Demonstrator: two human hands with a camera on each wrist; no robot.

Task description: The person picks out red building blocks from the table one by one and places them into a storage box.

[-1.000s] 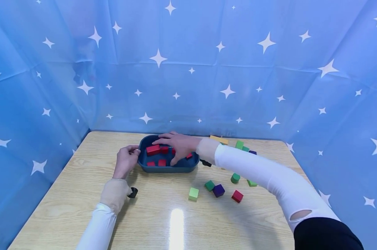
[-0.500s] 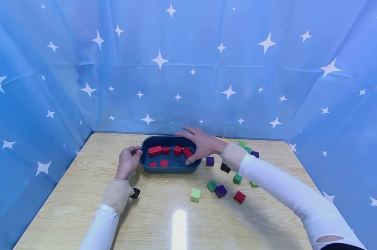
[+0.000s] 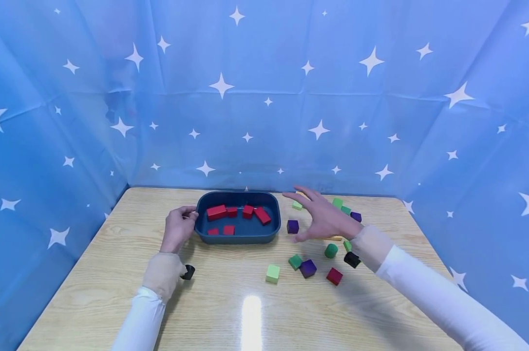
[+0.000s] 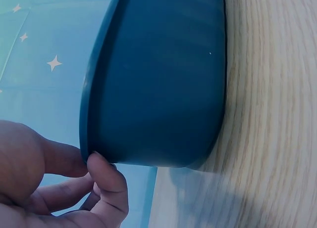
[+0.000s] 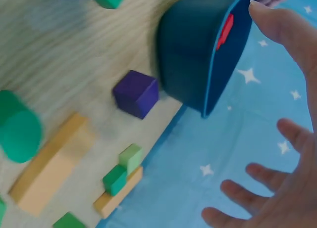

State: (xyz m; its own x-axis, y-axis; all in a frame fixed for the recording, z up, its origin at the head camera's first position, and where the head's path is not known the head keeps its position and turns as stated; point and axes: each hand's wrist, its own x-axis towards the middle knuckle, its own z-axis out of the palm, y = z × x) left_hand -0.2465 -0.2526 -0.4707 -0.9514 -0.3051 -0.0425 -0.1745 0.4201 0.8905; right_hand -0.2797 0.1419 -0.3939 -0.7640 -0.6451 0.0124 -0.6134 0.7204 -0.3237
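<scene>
A dark blue oval tub [image 3: 238, 240] stands toward the back of the table, with several red blocks [image 3: 217, 212] lying in it. My left hand [image 3: 179, 228] pinches the tub's left rim between thumb and fingers, which the left wrist view shows up close on the tub [image 4: 158, 79]. My right hand [image 3: 323, 214] is spread with nothing in it, over the blocks to the right of the tub. Near its thumb sits a purple cube [image 3: 292, 226]. In the right wrist view the fingers stay apart, and that purple cube [image 5: 136, 94] lies beside the tub.
In front of the tub lie a light green cube [image 3: 273, 273], a green block [image 3: 295, 262], another purple cube [image 3: 308, 268] and a red cube [image 3: 334, 276]. A green cylinder [image 3: 331, 251] and a tan wooden block [image 5: 52, 163] are farther right. A starry blue curtain [image 3: 264, 97] surrounds the table.
My right hand has moved right, out from over the tub to above the loose blocks, uncovering the red blocks inside. The left hand has stayed at the rim.
</scene>
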